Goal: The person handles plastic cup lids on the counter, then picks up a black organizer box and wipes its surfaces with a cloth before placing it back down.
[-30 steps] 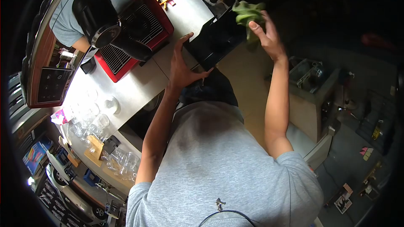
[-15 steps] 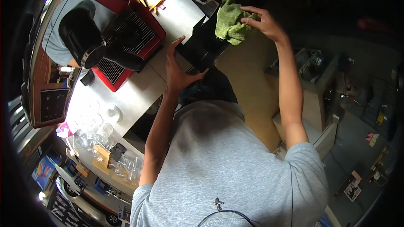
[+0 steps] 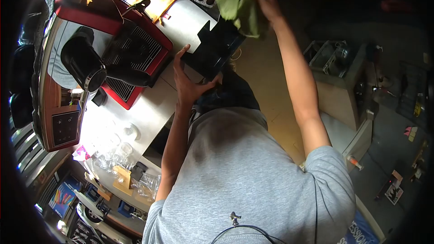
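My left hand [image 3: 190, 83] grips the near end of a black, angular tray-like piece [image 3: 217, 47], thumb on one side and fingers on the other. The piece is tilted over the counter's edge, and its exact kind is not clear. A green cloth [image 3: 239, 11] hangs from my right hand [image 3: 266, 7], pinched in the fingers near the far end of the black piece. Motion blurs the cloth and that hand slightly. Whether the cloth touches the black piece I cannot tell.
Left of my hands stands a red espresso machine [image 3: 122, 95] with a slatted drip grate and a black handle [image 3: 126, 74]. An orange cloth [image 3: 160, 2] lies on the metal counter [image 3: 156, 95]. Glasses [image 3: 122, 151] stand nearer me. Across the floor are a wire rack [image 3: 330, 58] and cabinet.
My right hand has swung up and left with the green cloth, which now hangs more spread. My left hand still holds the black piece, slightly shifted. The view has turned a little.
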A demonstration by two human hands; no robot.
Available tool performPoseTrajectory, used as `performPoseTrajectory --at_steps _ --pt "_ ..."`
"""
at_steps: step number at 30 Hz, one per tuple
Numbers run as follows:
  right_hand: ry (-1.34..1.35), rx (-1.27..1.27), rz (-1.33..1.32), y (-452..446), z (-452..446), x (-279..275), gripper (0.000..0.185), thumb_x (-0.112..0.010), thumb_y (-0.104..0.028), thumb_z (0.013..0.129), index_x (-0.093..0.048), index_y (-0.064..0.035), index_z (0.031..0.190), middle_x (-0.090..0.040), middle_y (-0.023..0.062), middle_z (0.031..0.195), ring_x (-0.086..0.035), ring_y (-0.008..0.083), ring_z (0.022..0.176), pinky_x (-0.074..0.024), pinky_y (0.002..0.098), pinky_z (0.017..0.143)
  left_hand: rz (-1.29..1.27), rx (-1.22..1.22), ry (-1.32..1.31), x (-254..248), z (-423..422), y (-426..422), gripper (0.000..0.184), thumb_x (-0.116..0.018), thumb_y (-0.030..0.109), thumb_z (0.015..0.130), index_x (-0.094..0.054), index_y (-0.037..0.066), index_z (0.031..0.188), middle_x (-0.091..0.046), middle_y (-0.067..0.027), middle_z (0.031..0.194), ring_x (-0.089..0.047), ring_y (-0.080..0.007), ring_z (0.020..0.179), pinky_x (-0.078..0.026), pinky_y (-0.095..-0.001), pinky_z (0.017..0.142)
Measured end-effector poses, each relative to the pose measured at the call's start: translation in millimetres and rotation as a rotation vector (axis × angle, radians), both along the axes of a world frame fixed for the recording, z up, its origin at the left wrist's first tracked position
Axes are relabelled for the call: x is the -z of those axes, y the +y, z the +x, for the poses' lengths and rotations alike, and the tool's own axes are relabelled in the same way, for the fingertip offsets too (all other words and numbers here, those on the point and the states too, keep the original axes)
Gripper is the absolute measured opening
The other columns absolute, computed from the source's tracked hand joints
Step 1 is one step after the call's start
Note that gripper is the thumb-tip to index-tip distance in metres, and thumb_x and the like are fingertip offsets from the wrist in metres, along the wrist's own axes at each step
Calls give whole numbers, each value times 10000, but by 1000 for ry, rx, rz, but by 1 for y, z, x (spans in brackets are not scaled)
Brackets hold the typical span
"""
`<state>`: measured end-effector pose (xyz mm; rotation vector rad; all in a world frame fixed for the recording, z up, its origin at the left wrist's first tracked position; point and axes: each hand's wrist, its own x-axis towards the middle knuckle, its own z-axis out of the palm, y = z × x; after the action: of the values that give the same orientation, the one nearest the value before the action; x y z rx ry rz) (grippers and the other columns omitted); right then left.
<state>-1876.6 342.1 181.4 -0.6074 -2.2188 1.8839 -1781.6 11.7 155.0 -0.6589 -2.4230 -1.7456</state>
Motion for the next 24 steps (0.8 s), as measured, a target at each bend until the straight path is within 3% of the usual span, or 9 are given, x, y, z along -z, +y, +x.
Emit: performPoseTrajectory --at_steps 1,4,7,8,11,17,18,21,24 --pt "-46 131 -196 2 -5 -5 449 -669 -511 965 -710 -66 1010 -647 1 865 -573 76 827 -484 271 709 7 5 -3 0 -1 0 1157 -968 210 556 -309 33 1491 -467 -185 1487 -501 -299 1338 -427 -424 1111" --pt "414 -57 -869 42 -19 4 432 -564 -511 982 -637 -112 1129 -695 81 1011 -690 239 880 -587 406 789 11 6 -18 -1 0 0 1158 -968 204 554 -311 33 1492 -470 -184 1481 -502 -296 1335 -425 -419 1109" --pt "572 -454 -545 51 2 -26 818 -470 -793 880 -576 -74 1256 -706 192 1000 -721 351 786 -619 531 655 9 -2 -34 -2 0 1 1154 -972 224 550 -324 27 1485 -480 -190 1466 -499 -317 1344 -413 -431 1122" --pt "466 -371 -614 40 8 -50 819 -252 -735 1001 -556 -64 1360 -709 126 1073 -721 260 876 -619 424 723 19 -10 -38 -2 1 2 1150 -976 250 550 -334 22 1476 -489 -196 1458 -496 -339 1352 -401 -447 1136" --pt "23 -5 -736 39 28 -54 477 -693 -486 955 -677 -54 1156 -678 17 1031 -618 103 929 -505 276 842 35 -14 -33 0 1 1 1141 -979 273 551 -348 17 1466 -498 -202 1447 -495 -363 1356 -388 -464 1150" --pt "27 -239 252 -19 70 -14 654 -765 -425 909 -520 -33 1372 -651 83 1229 -633 207 1143 -476 357 1004 32 -2 6 4 -2 0 1150 -984 273 538 -350 18 1462 -500 -199 1448 -495 -370 1351 -387 -471 1146" --pt "-99 -318 260 -21 65 -17 777 -783 -398 888 -420 -57 1485 -653 132 1233 -619 231 1167 -475 369 1013 34 3 18 5 -2 -1 1154 -985 274 534 -349 17 1462 -500 -199 1448 -494 -370 1351 -387 -471 1145" --pt "-43 -300 410 -33 66 -29 716 -774 -387 889 -471 -74 1458 -669 155 1266 -655 259 1118 -475 378 1009 17 -5 -16 5 -1 -1 1160 -989 276 527 -349 16 1459 -500 -198 1449 -493 -369 1353 -387 -470 1145" --pt "-2 -337 850 -18 38 9 523 -777 -396 876 -636 -15 1205 -723 158 959 -685 251 852 -525 354 853 11 0 -10 4 0 -1 1151 -989 273 535 -349 17 1456 -498 -204 1448 -492 -373 1353 -387 -474 1145"
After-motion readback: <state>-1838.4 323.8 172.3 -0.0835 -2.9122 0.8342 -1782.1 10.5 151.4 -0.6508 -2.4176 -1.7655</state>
